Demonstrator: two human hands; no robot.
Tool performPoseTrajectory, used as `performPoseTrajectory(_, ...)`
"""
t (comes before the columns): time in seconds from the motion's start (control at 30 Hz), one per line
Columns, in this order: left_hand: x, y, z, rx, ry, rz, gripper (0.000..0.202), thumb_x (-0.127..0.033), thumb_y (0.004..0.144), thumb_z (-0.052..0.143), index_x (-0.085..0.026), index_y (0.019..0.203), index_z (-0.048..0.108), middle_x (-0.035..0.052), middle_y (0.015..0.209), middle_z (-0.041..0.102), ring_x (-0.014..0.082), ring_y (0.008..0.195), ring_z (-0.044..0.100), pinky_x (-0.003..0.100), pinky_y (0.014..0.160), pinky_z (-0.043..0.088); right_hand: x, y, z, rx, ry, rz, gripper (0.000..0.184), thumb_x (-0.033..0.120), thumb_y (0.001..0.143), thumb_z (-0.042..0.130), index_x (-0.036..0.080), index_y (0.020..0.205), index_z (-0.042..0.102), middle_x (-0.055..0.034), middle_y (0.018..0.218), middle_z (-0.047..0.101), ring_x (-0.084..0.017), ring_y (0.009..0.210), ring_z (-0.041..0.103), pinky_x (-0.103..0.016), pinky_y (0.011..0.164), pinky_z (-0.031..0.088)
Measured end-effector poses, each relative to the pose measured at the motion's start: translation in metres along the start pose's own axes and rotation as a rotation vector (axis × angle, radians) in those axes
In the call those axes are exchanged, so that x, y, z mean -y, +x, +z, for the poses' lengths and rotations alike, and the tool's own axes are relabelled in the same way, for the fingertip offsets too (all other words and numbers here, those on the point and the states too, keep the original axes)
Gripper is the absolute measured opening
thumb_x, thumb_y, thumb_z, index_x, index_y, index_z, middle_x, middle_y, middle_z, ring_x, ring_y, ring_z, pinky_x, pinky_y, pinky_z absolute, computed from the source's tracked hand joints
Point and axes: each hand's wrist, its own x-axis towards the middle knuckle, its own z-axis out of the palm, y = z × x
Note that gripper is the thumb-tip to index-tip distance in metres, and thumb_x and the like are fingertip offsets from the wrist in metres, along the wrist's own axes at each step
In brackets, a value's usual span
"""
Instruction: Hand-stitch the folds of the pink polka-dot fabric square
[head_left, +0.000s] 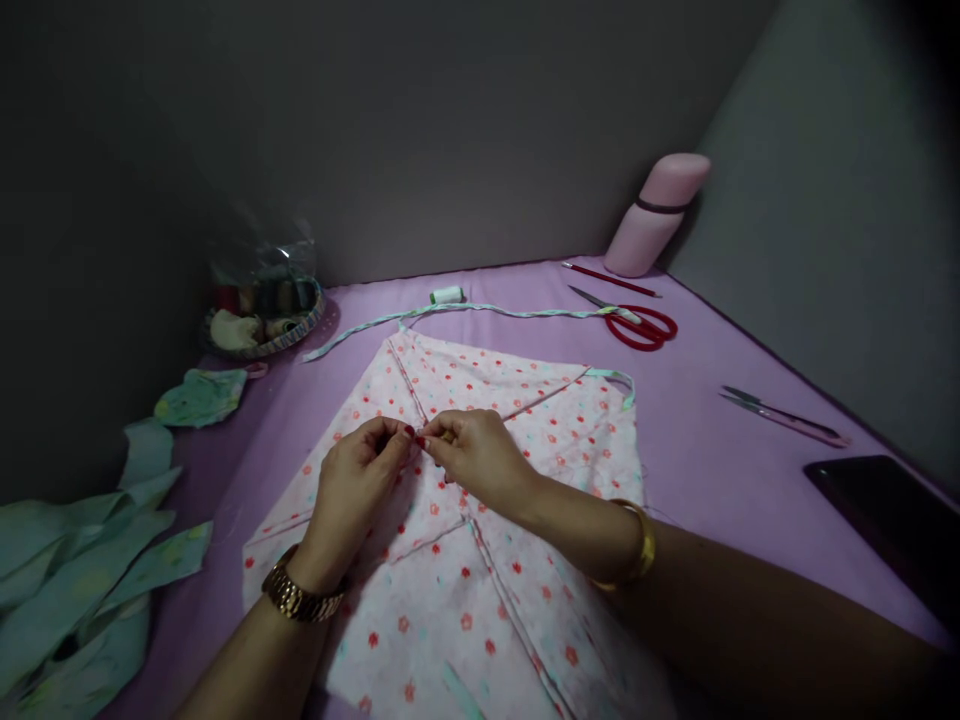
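Observation:
A pink fabric piece (pixel 480 600) with red dots and stitched seams lies spread on the purple table (pixel 697 450). My left hand (pixel 360 475) and my right hand (pixel 476 455) meet fingertip to fingertip over a seam near the middle of the fabric. Both are pinched closed on something too small to make out, right above the cloth. A gold watch is on my left wrist and a gold bangle on my right.
Red scissors (pixel 637 322), a green patterned strip (pixel 465 312), a white thread spool (pixel 447 295), a pink bottle (pixel 656 212) and a red pen (pixel 609 279) lie behind. A basket of spools (pixel 262 310) is back left. Green scraps (pixel 82 570) lie left; snips (pixel 784 413) and a phone (pixel 885 520) right.

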Motion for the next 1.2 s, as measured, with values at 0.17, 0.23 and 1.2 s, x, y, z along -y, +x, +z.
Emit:
performPoseTrajectory(0.17, 0.0, 0.0, 0.0, 0.003, -0.012, 0.011, 0.023, -0.039, 0.079, 0.046, -0.021, 0.072, 0.058, -0.0021, 0.061, 0.059, 0.0126, 0.054, 0.05, 0.023, 0.05, 0.036, -0.002, 0.005, 0.002, 0.019, -0.032, 0.035, 0.016, 0.028, 0.078, 0.053, 0.02, 0.075, 0.066, 0.0002, 0.064, 0.061, -0.007, 0.05, 0.053, -0.016, 0.044, 0.033)
performPoseTrajectory(0.23, -0.001, 0.0, 0.0, 0.002, -0.011, 0.018, 0.024, -0.039, 0.079, 0.045, -0.021, 0.072, 0.059, -0.0013, 0.061, 0.06, 0.013, 0.054, 0.05, 0.024, 0.05, 0.037, -0.001, 0.007, 0.003, 0.018, -0.036, 0.044, 0.015, 0.028, 0.077, 0.054, 0.019, 0.074, 0.066, 0.0001, 0.063, 0.061, -0.007, 0.049, 0.052, -0.016, 0.044, 0.032)
performPoseTrajectory(1.2, -0.001, 0.001, 0.003, -0.172, 0.281, 0.085, 0.019, -0.028, 0.079, 0.049, -0.022, 0.087, 0.065, 0.002, 0.09, 0.067, 0.0181, 0.081, 0.06, 0.03, 0.071, 0.043, 0.007, 0.01, -0.019, 0.264, 0.119, 0.337, 0.015, 0.023, 0.068, 0.049, 0.014, 0.057, 0.054, 0.0013, 0.044, 0.053, -0.006, 0.031, 0.046, -0.014, 0.029, 0.029)
